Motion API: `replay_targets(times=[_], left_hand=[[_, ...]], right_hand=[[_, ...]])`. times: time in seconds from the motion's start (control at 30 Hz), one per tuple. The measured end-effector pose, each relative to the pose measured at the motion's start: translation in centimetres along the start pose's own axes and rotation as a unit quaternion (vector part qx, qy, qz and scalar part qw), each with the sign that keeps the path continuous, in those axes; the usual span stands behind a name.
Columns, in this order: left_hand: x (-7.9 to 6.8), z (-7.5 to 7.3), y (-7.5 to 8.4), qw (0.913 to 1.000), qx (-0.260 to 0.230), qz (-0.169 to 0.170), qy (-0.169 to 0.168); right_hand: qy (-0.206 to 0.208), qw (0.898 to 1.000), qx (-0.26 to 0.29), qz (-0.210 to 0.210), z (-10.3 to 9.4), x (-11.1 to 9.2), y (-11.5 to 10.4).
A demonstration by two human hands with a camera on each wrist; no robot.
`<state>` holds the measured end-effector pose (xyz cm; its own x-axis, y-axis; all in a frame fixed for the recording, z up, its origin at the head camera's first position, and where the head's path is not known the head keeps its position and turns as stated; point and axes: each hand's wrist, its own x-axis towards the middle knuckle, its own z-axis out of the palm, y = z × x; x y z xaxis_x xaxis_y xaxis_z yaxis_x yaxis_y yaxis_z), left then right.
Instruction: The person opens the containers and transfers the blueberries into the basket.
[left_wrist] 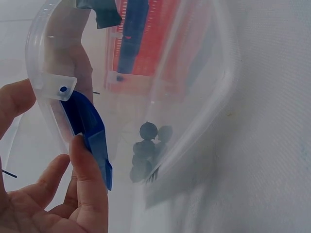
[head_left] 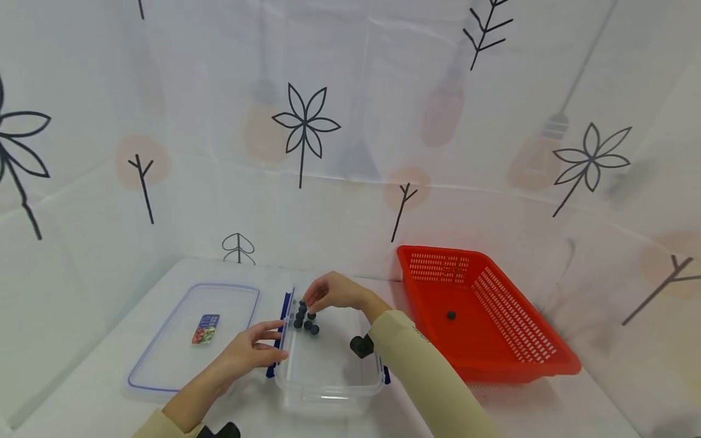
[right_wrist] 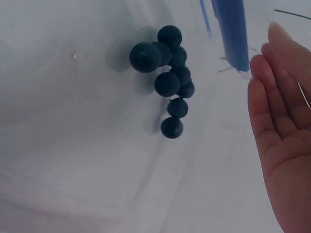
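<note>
Several small dark round balls (head_left: 299, 316), some showing a small nub, lie clustered against the left wall inside a clear plastic box (head_left: 339, 365). In the right wrist view, the balls (right_wrist: 166, 84) form an uneven row. My right hand (head_left: 336, 291) hovers over the box's far left part, near the balls; its fingers (right_wrist: 286, 92) extend together, and no ball shows in them. My left hand (head_left: 249, 351) touches the box's left side with spread fingers. In the left wrist view, a fingertip of the left hand (left_wrist: 63, 189) rests against a blue latch (left_wrist: 92, 136) hanging from the rim.
To the right stands a red perforated basket (head_left: 493, 359) with one dark ball (head_left: 451, 315) inside. A clear lid with blue edging (head_left: 164, 359) lies at the left, with a small colourful card or packet (head_left: 205, 329) on it. A patterned cloth (head_left: 350, 152) hangs behind the table.
</note>
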<state>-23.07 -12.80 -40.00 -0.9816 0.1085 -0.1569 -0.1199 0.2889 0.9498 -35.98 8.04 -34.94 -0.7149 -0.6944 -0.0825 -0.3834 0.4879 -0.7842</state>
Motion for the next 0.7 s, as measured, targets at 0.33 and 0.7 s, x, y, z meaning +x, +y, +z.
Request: replay_targets(times=[0.33,0.7], left_hand=[[-0.1,0.1,0.2,1.0000,-0.005,0.008,-0.003],[-0.2,-0.1,0.2,0.9999,-0.008,0.007,-0.009]], right_hand=[[-0.057,0.992,-0.106,0.037,0.7,0.7,1.3],[-0.083,0.976,-0.195,0.057,1.7,1.5,1.7]])
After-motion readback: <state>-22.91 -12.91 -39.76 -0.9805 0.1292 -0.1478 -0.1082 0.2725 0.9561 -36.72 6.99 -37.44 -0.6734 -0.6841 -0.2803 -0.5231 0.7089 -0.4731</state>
